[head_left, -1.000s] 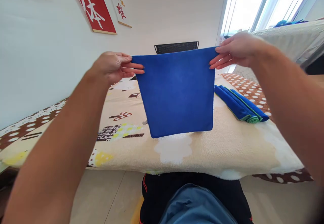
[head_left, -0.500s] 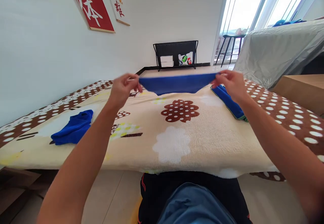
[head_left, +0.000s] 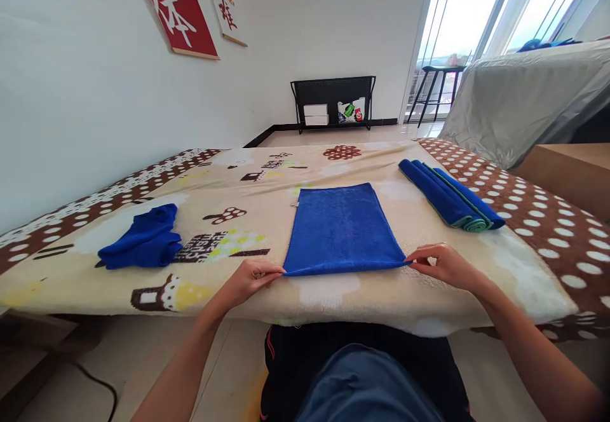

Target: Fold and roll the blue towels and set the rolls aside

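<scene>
A blue towel (head_left: 344, 228) lies spread on the patterned blanket in front of me, with a small tag at its far left corner. My left hand (head_left: 252, 280) pinches its near left corner between thumb and fingers. At the near right corner, my right hand (head_left: 441, 263) grips the towel the same way. The near edge is stretched straight between both hands. To the right lie rolled blue towels (head_left: 450, 196) with green edging. On the left sits a crumpled blue cloth (head_left: 142, 239), apart from my left hand.
The cream and brown blanket (head_left: 328, 292) covers the bed, whose near edge is close to my lap. A cardboard box (head_left: 567, 174) and a sheet-covered piece of furniture (head_left: 534, 91) stand at right. Beyond the bed is a black rack (head_left: 333, 91).
Both hands have come down and toward me, and the towel held in the air now lies flat on the blanket. The rolled towels at right are now fully visible.
</scene>
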A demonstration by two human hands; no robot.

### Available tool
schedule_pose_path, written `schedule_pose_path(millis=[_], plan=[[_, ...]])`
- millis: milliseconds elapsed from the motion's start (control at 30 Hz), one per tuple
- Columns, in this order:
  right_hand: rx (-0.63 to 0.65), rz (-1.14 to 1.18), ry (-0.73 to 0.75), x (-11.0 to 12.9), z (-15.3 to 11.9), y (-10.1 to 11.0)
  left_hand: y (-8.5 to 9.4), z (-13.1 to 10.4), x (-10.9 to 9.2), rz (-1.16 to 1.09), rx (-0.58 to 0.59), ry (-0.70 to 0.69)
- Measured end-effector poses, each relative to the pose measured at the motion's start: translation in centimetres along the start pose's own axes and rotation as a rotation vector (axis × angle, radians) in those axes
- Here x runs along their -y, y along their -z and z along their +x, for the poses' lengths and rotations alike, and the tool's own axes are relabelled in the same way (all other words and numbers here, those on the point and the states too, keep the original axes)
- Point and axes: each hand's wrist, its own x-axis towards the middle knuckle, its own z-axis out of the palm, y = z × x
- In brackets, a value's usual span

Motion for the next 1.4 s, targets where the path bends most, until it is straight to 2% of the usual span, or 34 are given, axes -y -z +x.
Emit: schedule_pose_path(millis=[233,333,400,467,533,633,700,767,833,933,1067,1400], plan=[[0.005,-0.166,0.031,-0.1,-2.3,-1.3,-0.2,-1.6,-2.0,0.158,0.022,-0.086],[0.021,-0.214,0.036,0.7,-2.7,-0.8,-0.1,-1.6,-2.9,0.196,0.056,-0.09],[-0.004,-0.188,0.05,2.0,-2.2,-0.3,-0.2,-0.7,-3.8,0.171,0.0,-0.092],[-0.093,-0.101,0.063,3.7,-0.7,-0.3,-1.0,1.2,-5.0,0.096,-0.141,-0.097],[-0.224,-0.01,0.054,5.6,1.8,-1.5,-2.6,3.9,-6.6,0.027,-0.281,-0.09],[-0.343,-0.036,0.028,7.8,6.2,-5.3,-6.5,8.4,-8.9,0.067,-0.358,-0.04],[-0.352,-0.155,-0.02,8.5,8.6,-8.3,-9.3,10.5,-10.0,0.169,-0.332,0.005],[-0.351,-0.245,-0.078,8.6,9.8,-10.8,-11.6,11.5,-10.5,0.276,-0.285,0.047],[-0.35,-0.302,-0.105,8.3,9.9,-12.5,-13.2,11.5,-10.5,0.371,-0.266,0.082],[-0.363,-0.37,-0.099,7.7,8.9,-13.5,-14.3,10.6,-10.1,0.48,-0.281,0.098],[-0.376,-0.427,-0.105,7.5,8.0,-13.8,-14.6,9.8,-9.8,0.537,-0.292,0.09],[-0.39,-0.465,-0.164,7.9,7.8,-13.8,-14.6,9.7,-10.3,0.544,-0.332,0.154]])
